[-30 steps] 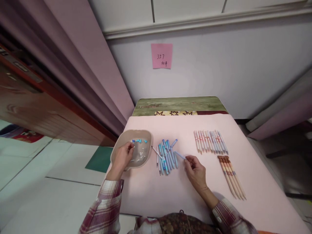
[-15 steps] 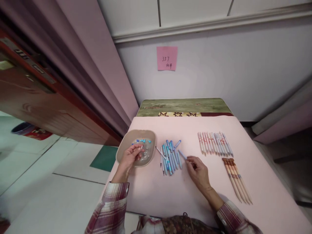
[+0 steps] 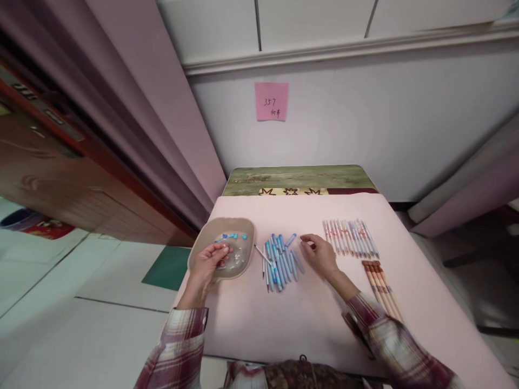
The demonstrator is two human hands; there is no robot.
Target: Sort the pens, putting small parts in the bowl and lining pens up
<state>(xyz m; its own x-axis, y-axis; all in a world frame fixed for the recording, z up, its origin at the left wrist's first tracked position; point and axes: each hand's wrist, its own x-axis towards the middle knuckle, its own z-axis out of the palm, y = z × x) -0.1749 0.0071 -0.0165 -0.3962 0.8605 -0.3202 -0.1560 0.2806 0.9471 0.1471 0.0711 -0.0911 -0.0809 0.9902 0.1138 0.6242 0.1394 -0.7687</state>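
Observation:
My left hand (image 3: 208,262) is over the near side of a beige tray (image 3: 194,248), thumb and fingertips pinched together on a small white piece (image 3: 226,246) that hardly shows. Inside the tray lie small blue caps (image 3: 233,236) and little clear or white bits (image 3: 239,258). Right of it, blue pen barrels (image 3: 281,265) are heaped loosely, with several thin white refills (image 3: 264,267) at their left side. My right hand (image 3: 319,254) hovers just right of the heap, its fingers bent and slightly apart, with nothing visible in them.
At the right of the pink-covered table (image 3: 284,329) a row of white-and-red pens (image 3: 351,237) lies side by side. Nearer me are several tan pens with brown tops (image 3: 381,286), partly behind my right sleeve. A pink note (image 3: 271,101) sticks to the wall.
My right hand has let go of a blue pen barrel and moved up and away from it; the barrel now rests by the heap. My left hand stays over the tray, still pinched.

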